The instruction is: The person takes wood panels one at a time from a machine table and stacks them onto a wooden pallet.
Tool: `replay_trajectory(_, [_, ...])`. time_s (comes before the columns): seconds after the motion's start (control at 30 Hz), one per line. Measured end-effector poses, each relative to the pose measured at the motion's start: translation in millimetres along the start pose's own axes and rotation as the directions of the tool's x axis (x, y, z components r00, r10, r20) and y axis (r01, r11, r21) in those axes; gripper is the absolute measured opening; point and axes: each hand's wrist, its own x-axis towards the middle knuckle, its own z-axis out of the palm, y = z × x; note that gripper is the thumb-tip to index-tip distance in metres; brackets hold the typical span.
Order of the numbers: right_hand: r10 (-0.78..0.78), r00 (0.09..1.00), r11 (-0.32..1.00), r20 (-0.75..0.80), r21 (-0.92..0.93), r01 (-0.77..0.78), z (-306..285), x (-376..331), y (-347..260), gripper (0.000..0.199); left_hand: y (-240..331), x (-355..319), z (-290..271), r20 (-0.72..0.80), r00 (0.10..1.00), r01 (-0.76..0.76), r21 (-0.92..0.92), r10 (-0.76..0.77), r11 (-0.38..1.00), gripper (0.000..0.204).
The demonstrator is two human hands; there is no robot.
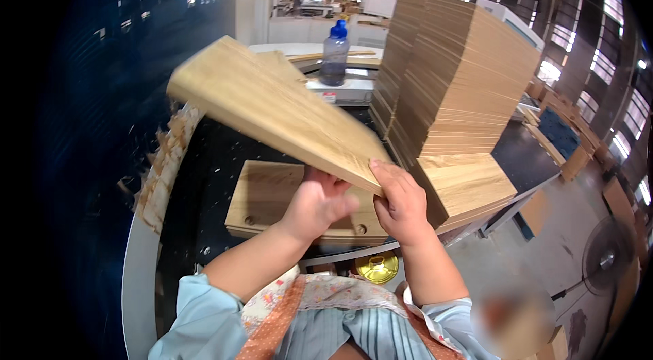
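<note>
A long wood-grain board (pixel 272 108) is tilted up across the view, its far left end raised and blurred by motion. My right hand (pixel 405 200) is closed on the board's near right corner, thumb below and fingers on top. Under its near edge is my left hand (pixel 316 207); its fingertips go out of sight behind the board and its thumb stands away, smeared, so its grip is unclear. Beneath both hands a short pile of similar boards (pixel 265 186) lies on the black tabletop (pixel 211 149), with round holes in the top one near its front edge.
At right a tall stack of boards (pixel 442 74) rises beside a lower board pile (pixel 469 183). A blue-capped bottle (pixel 335 54) stands behind the table. Left is a dark, shiny panel (pixel 102 122). A gold round lid (pixel 377 267) shows below the front edge; a fan (pixel 607 259) stands far right.
</note>
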Motion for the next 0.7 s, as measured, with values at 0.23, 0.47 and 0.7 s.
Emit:
replay_trajectory(0.23, [-0.164,0.965,0.976,0.203,-0.108,0.188,10,-1,-10,0.044,-13,-6,-25,-0.457,0.851,0.072,-0.387,-0.259,0.919,0.019])
replay_trajectory(0.47, [0.313,0.95,0.928,0.018,-0.219,-0.302,-7,-87,43,0.046,-43,-8,-93,-0.346,0.868,0.123,-0.543,-0.355,0.831,0.024])
replay_trajectory(0.7, [0.486,0.87,0.866,0.086,-0.183,-0.466,25,-146,98,0.038,-24,8,-88,-0.4,0.862,0.06,-0.529,-0.31,0.847,0.022])
